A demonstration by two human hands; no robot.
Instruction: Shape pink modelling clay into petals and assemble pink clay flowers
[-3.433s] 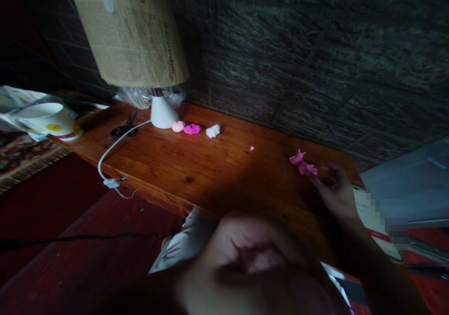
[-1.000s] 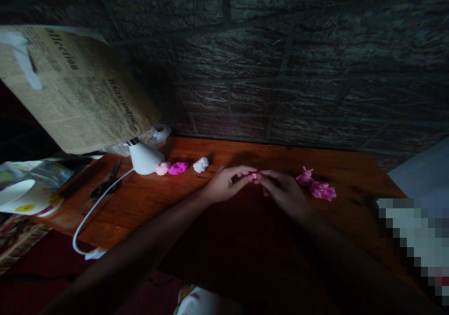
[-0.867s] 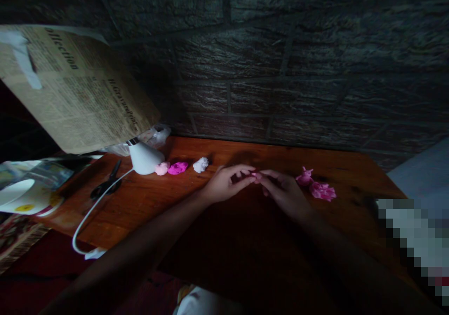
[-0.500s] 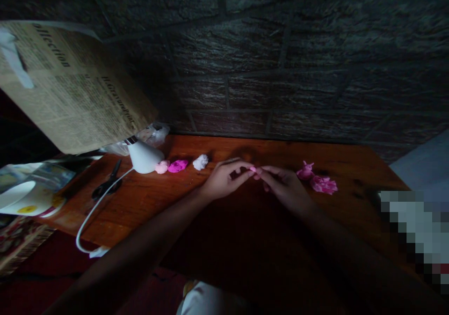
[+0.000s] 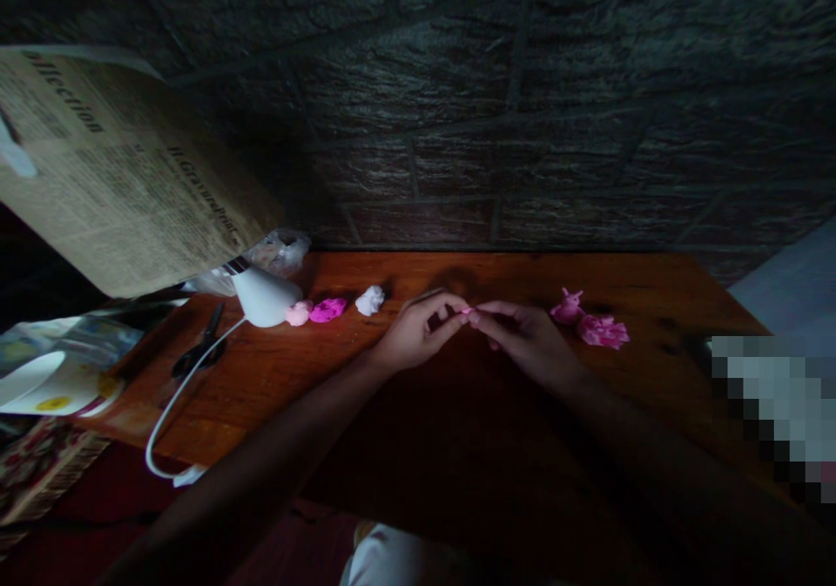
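Observation:
My left hand (image 5: 418, 329) and my right hand (image 5: 519, 333) meet over the wooden table, fingertips pinched together. Between them is a small piece of pink modelling clay (image 5: 466, 311), mostly covered by the fingers. Left of my hands lie a white clay lump (image 5: 371, 300), a bright magenta clay lump (image 5: 327, 310) and a pale pink clay lump (image 5: 299, 313). To the right sit two shaped pink clay pieces: one with thin points on top (image 5: 567, 306), and beside it a ruffled, petal-like one (image 5: 604, 332).
A lamp with a white base (image 5: 265, 297) and a newsprint-patterned shade (image 5: 144, 185) stands at the left. Its white cable (image 5: 157, 434) loops over the table's front edge. Black scissors (image 5: 202, 351) and a white paper cup (image 5: 49, 384) lie nearby. A dark stone-patterned wall (image 5: 457, 159) rises behind the table (image 5: 274, 386).
The camera view has shifted slightly. Both hands stay pinched on the pink clay, and less of it shows between the fingertips now. The other clay pieces have not moved on the table.

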